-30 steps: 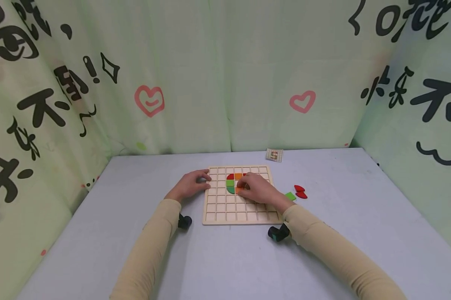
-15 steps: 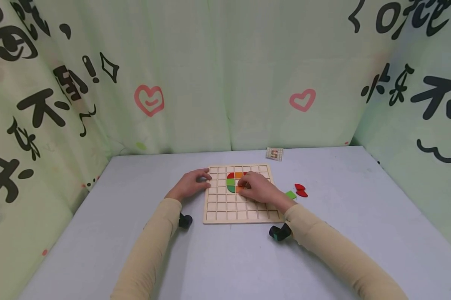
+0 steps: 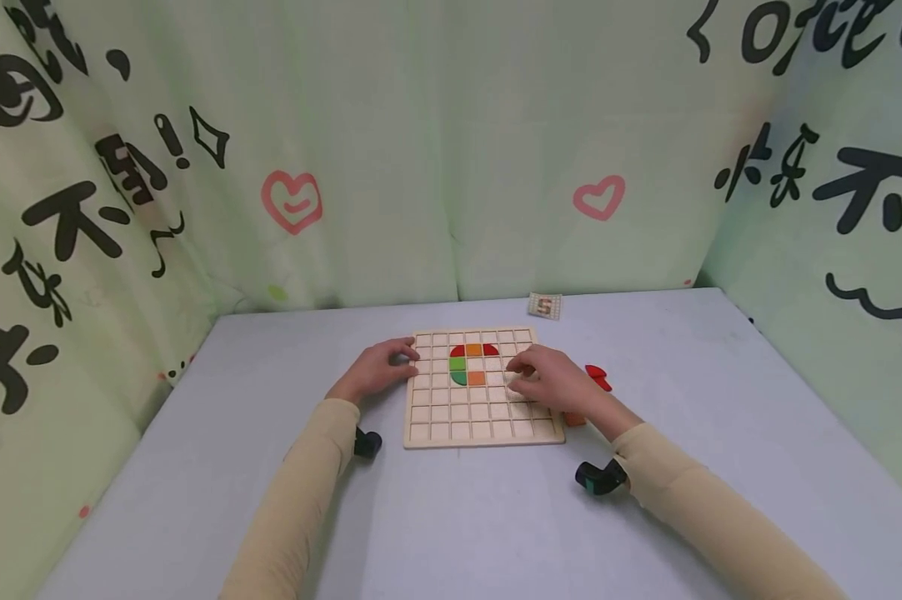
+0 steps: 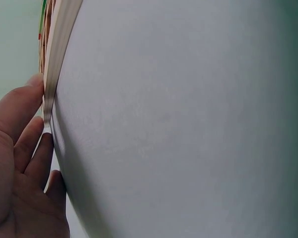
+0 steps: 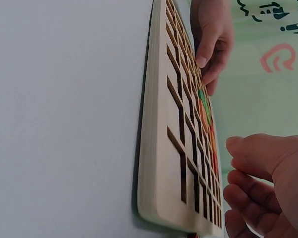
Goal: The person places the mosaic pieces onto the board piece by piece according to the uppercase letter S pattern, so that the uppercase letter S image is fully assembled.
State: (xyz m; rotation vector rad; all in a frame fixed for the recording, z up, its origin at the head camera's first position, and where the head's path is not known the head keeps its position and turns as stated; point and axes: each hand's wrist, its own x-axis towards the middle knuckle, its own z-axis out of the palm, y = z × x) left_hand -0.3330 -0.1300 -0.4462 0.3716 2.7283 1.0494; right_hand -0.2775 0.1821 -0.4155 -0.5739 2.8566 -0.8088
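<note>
A square wooden grid board (image 3: pixel 462 412) lies on the table. Near its middle sit red quarter-round pieces (image 3: pixel 490 350), orange squares (image 3: pixel 477 378), a green square (image 3: pixel 458 364) and a dark green quarter-round (image 3: pixel 459 377). My left hand (image 3: pixel 379 367) rests at the board's left edge; thumb and fingertips touch the rim in the left wrist view. Over the board's right side is my right hand (image 3: pixel 552 379), thumb and fingers loosely bent, nothing visible between them. Past it lie loose red pieces (image 3: pixel 597 375), and an orange piece (image 3: pixel 574 419) shows partly from under the right wrist.
A small patterned card (image 3: pixel 544 306) lies at the table's back edge. Pale green curtains (image 3: pixel 391 150) with dark lettering and pink hearts enclose the back and sides. Each wrist wears a black camera (image 3: pixel 601 477).
My right hand has left the orange square and moved right, uncovering the pieces in the board's middle. The orange piece by the right wrist has come into view. The left hand stays at the edge.
</note>
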